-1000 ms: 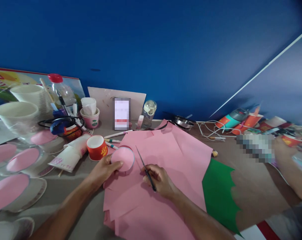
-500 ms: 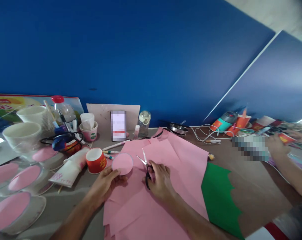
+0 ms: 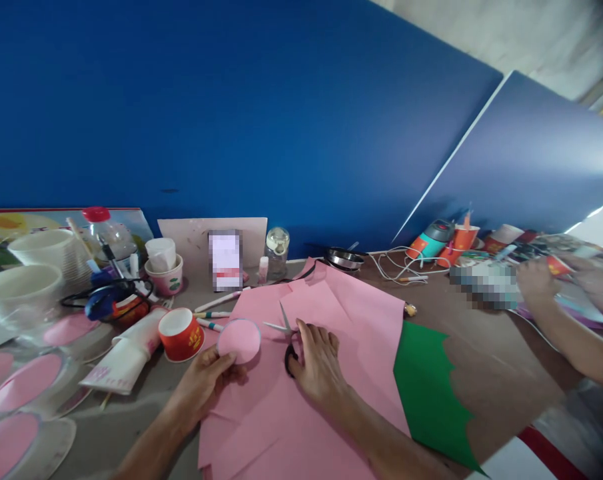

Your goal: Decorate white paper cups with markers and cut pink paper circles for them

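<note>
My left hand [image 3: 204, 383] holds a round pink paper disc [image 3: 238, 340] by its lower edge, just above the pink paper sheets [image 3: 326, 400] spread on the table. My right hand [image 3: 317, 363] rests on the pink sheets with its fingers through the black handles of a pair of scissors [image 3: 285, 333]. The scissor blades are spread apart and point up and left, close to the disc's right edge. A red paper cup [image 3: 181, 333] stands just left of the disc.
Bowls lined with pink paper [image 3: 16, 393] and stacked white bowls [image 3: 36, 267] crowd the left. A green sheet with a jagged edge [image 3: 431, 393] lies right of the pink sheets. Another person's hands [image 3: 546, 287] work at the far right among cups and cables.
My right hand has shifted its grip on the scissors and the blades have spread apart. The disc stays in my left hand. The view has tilted upward.
</note>
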Demonstrator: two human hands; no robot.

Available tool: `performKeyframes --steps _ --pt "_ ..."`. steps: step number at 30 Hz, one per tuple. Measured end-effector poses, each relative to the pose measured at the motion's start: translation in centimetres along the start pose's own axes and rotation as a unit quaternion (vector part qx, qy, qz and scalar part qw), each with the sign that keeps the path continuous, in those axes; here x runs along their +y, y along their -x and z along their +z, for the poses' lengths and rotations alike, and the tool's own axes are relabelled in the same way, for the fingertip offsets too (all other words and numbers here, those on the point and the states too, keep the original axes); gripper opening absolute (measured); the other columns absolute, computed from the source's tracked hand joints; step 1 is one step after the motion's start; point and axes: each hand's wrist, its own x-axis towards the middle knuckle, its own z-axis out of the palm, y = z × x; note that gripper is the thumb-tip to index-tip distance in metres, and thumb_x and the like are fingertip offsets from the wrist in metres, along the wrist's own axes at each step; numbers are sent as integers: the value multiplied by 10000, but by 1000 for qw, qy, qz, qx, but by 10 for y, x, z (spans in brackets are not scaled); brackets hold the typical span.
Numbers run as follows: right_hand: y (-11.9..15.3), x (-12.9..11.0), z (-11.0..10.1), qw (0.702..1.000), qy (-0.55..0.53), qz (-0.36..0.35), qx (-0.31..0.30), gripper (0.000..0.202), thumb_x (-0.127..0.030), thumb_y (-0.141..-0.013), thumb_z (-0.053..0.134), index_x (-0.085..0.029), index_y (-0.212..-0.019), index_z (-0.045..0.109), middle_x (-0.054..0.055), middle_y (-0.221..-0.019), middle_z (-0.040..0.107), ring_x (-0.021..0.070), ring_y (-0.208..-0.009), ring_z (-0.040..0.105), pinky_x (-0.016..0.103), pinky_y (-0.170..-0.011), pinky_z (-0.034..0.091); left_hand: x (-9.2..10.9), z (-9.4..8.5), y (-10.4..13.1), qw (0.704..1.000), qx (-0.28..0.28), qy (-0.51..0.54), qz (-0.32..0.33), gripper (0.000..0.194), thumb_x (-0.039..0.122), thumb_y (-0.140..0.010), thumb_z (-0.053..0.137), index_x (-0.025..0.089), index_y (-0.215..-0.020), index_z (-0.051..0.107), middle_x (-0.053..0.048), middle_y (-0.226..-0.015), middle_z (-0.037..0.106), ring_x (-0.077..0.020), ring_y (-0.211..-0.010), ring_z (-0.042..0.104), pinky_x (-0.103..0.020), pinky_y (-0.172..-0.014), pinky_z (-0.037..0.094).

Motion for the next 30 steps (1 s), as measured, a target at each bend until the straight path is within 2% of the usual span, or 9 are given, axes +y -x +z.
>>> performKeyframes --steps 4,9,14,18,25,30 --pt "0 -1 -4 1000 16 -10 6 495 -156 -780 560 -154 -1270 495 101 -1047 653 269 -997 537 424 -916 272 -4 -3 -2 1000 -7 -12 2 323 359 -594 832 116 -718 660 -36 -558 671 -147 -519 602 -262 -556 492" --pt "-3 -4 -7 1000 8 -23 -6 386 -153 -777 579 -172 -1162 569 66 -910 702 240 -874 582 384 -860 265 -2 -2 -1 1000 -1 -4 16 324 349 -599 825 128 -753 645 -23 -552 666 -148 -504 601 -263 -533 499" --pt "-8 -1 -8 999 -21 -15 36 243 -160 -797 563 -182 -1031 622 51 -838 712 218 -795 594 363 -830 265 4 -2 -4 988 109 76 79 329 297 -529 849 133 -716 635 9 -547 665 -127 -482 598 -236 -504 503" --pt "-10 3 -8 998 -25 -14 48 293 -161 -804 555 -172 -1091 613 62 -863 695 216 -806 589 340 -796 299 9 -4 -7 972 171 116 114 325 263 -486 857 138 -685 632 29 -563 675 -108 -481 602 -215 -514 512" --pt "-10 6 -7 999 39 16 -2 389 -235 -856 555 -135 -1232 567 120 -978 667 267 -903 569 378 -804 344 6 -1 -4 978 148 113 97 320 287 -494 867 136 -692 665 6 -600 702 -114 -509 615 -206 -515 506" --pt "-8 4 -8 999 39 -14 -2 436 -251 -877 546 -150 -1301 522 116 -1003 644 268 -921 540 392 -830 378 2 2 -4 986 117 82 89 326 326 -507 864 133 -685 671 6 -577 684 -116 -482 589 -219 -486 485"
